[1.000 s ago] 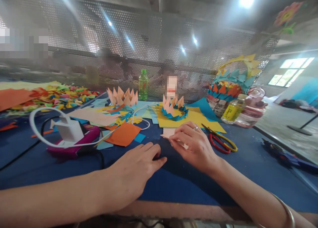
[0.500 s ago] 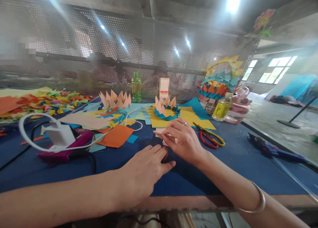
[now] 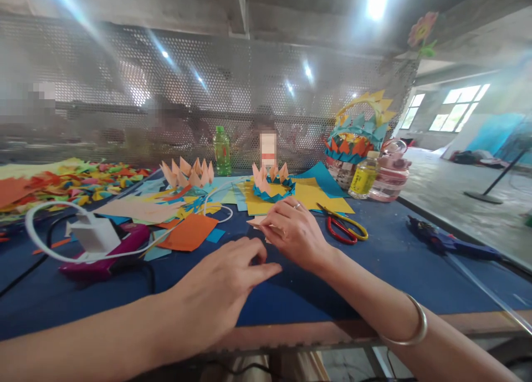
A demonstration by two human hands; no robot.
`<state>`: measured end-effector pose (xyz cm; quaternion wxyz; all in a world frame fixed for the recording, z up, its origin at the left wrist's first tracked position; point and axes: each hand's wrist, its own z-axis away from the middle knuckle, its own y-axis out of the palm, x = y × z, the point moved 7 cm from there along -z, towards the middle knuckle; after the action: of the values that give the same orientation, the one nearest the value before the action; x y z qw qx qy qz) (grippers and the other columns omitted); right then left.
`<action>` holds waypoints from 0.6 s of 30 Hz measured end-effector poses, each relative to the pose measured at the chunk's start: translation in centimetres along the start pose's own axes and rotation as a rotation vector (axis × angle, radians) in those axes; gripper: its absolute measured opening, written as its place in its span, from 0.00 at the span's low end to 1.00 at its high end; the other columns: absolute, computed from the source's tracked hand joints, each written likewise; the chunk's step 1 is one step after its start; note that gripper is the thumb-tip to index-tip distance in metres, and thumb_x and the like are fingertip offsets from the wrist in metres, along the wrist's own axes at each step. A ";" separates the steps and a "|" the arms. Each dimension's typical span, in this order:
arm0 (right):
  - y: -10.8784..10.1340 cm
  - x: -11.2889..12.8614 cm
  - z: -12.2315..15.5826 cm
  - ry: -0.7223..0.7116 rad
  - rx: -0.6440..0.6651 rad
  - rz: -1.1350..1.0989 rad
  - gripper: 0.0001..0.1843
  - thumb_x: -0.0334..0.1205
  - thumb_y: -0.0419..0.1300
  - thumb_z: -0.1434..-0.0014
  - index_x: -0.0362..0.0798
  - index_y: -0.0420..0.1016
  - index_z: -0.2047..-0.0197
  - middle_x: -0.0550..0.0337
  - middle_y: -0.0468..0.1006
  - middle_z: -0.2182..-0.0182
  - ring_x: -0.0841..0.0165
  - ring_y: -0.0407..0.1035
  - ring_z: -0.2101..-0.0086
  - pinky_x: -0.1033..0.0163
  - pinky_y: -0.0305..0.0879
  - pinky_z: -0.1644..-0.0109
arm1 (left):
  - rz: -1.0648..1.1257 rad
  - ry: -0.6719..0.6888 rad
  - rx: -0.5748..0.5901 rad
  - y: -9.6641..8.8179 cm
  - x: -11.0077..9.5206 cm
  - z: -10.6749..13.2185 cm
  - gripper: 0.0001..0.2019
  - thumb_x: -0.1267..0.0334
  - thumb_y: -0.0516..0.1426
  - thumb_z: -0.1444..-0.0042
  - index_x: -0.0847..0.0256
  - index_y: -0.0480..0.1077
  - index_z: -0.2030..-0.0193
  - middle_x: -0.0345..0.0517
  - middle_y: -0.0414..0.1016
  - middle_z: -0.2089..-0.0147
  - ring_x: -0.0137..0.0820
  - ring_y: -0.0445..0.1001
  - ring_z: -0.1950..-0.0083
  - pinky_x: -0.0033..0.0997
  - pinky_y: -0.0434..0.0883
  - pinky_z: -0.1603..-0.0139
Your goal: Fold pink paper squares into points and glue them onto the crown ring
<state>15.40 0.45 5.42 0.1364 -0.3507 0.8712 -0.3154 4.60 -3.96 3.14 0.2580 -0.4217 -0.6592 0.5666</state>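
My right hand (image 3: 297, 232) is closed on a small piece of peach paper (image 3: 258, 221), which it pinches low over the blue tabletop. Most of that paper lies behind my fingers, so its folds are hard to make out. Just left of it, my left hand (image 3: 235, 271) is open and holds nothing; its fingers are bent and the thumb stands apart from them. Beyond my hands, a ring of blue folded paper with peach points (image 3: 274, 188) rests on yellow sheets (image 3: 320, 196). A second group of peach folded points (image 3: 187, 174) stands farther left.
Red-and-yellow-handled scissors (image 3: 343, 229) lie right of my hands, and a blue glue gun (image 3: 453, 243) beyond them. At left are a white charger (image 3: 95, 235) on a purple power strip (image 3: 124, 249), an orange sheet (image 3: 189, 232) and paper scraps (image 3: 103, 185). Bottles and a paper basket (image 3: 357, 132) stand behind.
My left hand has drawn slightly back from the right hand, widening the gap between its thumb and fingers. My right hand keeps its pinch on the peach paper. The view has shifted a little.
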 end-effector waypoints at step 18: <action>1.6 4.1 1.2 -0.187 0.275 -0.350 0.07 0.29 0.59 0.43 0.47 0.73 0.71 0.60 0.74 0.71 0.69 0.67 0.66 0.64 0.64 0.60 | -0.034 -0.154 -0.027 0.3 3.9 4.8 0.19 0.59 0.49 0.33 0.53 0.60 0.36 0.45 0.66 0.37 0.34 0.69 0.40 0.31 0.68 0.41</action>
<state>12.10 -2.07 3.41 0.2061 -0.5021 0.7296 -0.4160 -1.22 -3.23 1.25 0.2103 -0.3691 -0.6918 0.5839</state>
